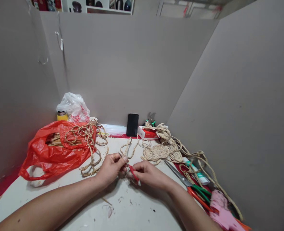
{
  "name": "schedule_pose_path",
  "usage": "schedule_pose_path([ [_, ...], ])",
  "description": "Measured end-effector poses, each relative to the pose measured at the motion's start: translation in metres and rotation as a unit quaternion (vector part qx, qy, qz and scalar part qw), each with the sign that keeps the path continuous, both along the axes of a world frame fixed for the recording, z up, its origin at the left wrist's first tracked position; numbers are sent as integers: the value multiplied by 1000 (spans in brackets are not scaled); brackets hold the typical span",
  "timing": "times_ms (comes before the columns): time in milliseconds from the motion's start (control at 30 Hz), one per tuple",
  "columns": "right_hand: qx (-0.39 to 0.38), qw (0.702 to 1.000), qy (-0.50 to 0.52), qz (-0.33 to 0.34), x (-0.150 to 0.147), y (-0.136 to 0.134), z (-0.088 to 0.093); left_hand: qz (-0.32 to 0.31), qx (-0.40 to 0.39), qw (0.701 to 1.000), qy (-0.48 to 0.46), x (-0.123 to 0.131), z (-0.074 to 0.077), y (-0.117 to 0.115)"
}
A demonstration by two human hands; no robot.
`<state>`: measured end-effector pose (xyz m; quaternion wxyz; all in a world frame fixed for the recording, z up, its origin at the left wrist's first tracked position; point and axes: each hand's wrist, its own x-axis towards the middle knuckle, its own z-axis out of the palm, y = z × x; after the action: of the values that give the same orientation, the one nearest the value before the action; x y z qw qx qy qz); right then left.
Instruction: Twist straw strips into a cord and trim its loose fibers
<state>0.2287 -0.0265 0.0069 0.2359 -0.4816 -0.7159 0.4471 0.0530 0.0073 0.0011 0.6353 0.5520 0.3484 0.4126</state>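
Note:
Near the middle of the white table, my left hand (113, 166) pinches a strand of braided rope (126, 150), whose loop lies just beyond the fingers. Close on its right, my right hand (145, 173) has its fingers wrapped round a small red-handled tool (133, 173). The tool's thin metal end reaches toward my left thumb and is partly hidden. A flat rope coil (155, 152) rests behind my right hand. More braided rope (91, 163) trails from the red bag toward my left hand.
A red plastic bag (57, 163) with straw sits at the left. Behind stand a black phone (132, 124) and a red-and-white box (148, 133). Large scissors (180, 175) and a pink glue gun (222, 211) lie at the right. Grey panels surround the white table (84, 208).

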Motion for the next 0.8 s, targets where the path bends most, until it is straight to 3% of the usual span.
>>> schedule_pose_path([
  [100, -137, 984, 106, 51, 2, 1, -2, -20, -5, 1000, -1, 0, 2, -4],
  [167, -162, 974, 155, 9, -2, 2, -6, -16, 0, 1000, -9, -1, 4, -3],
  [267, -90, 977, 152, -116, -11, 4, -11, 3, 3, 1000, -16, -2, 6, 0],
  [333, -63, 975, 152, -150, -14, 4, -12, 5, 6, 1000, -12, -3, 8, 1],
  [467, -88, 982, 153, -73, -10, 4, -8, -15, 60, 998, 8, -4, 9, 0],
  [533, -65, 988, 140, -32, -8, 4, -7, -18, 81, 996, 18, -4, 8, -1],
  [700, 165, 981, 23, -98, -16, 3, -11, -29, 71, 997, 12, -4, 3, 2],
  [800, 186, 975, -3, -122, -18, 0, -9, -33, 83, 996, 1, -3, 4, 1],
])
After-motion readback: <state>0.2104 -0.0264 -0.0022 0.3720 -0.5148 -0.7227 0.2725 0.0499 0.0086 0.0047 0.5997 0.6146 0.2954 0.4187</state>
